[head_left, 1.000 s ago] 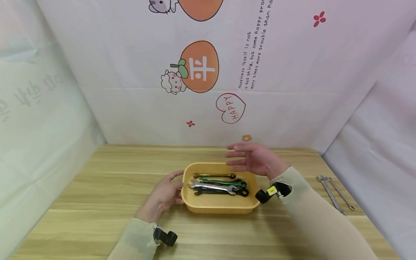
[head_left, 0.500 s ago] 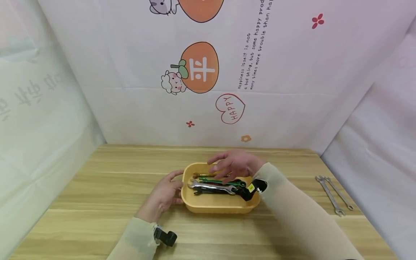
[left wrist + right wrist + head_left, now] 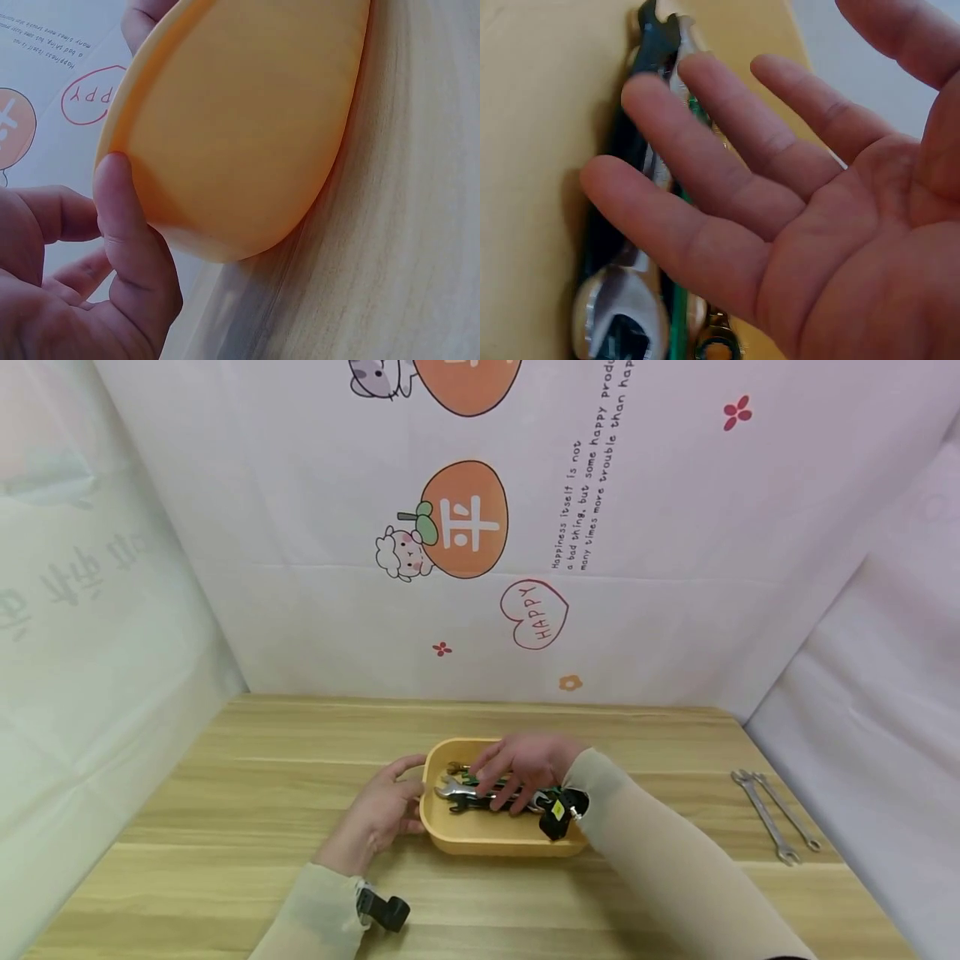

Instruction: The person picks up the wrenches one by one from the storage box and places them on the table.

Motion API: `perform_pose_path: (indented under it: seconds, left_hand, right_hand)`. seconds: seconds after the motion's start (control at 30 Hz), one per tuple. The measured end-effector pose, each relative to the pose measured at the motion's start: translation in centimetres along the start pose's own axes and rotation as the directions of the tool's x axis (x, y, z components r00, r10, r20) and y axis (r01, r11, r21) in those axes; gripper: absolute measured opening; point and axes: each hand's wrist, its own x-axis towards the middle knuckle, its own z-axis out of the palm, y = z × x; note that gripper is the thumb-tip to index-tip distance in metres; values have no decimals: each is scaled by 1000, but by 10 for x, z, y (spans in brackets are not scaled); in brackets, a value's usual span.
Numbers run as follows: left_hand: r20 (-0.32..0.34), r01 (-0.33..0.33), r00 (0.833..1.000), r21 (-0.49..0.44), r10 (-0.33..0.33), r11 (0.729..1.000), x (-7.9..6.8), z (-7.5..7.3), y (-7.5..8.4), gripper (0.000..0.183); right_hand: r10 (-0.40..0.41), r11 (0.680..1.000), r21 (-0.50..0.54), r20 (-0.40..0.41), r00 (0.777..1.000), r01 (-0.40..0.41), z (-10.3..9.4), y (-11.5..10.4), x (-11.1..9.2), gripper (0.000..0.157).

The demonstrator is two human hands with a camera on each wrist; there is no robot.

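Observation:
A yellow plastic bin [image 3: 498, 839] stands on the table with several wrenches inside. My left hand [image 3: 382, 810] holds the bin's left end. In the left wrist view its thumb [image 3: 124, 199] lies against the outer wall near the rim, the other fingers bent beside it. My right hand [image 3: 528, 764] hovers low over the wrenches, palm down and fingers spread. A silver open-end wrench [image 3: 622, 307] and a dark wrench [image 3: 656, 37] lie under those fingers. Green and gold wrenches show partly behind them; whether the fingertips touch metal I cannot tell.
Two silver wrenches [image 3: 767, 818] lie side by side on the wooden table [image 3: 225, 793] near its right edge. A printed white cloth wall [image 3: 660, 635] rises behind the table, with white cloth at both sides.
My right hand has moved left and down from above the bin's far right rim to over the wrenches. The left hand and the bin have stayed in place.

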Motion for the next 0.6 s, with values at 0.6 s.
perform_pose_path:
  seconds: [0.6]
  left_hand:
    - [-2,5,1000,-6,-6,1000,1,1,-3,50]
  right_hand:
    - [-85,984,-164,-71,994,73,-1,3,9,47]
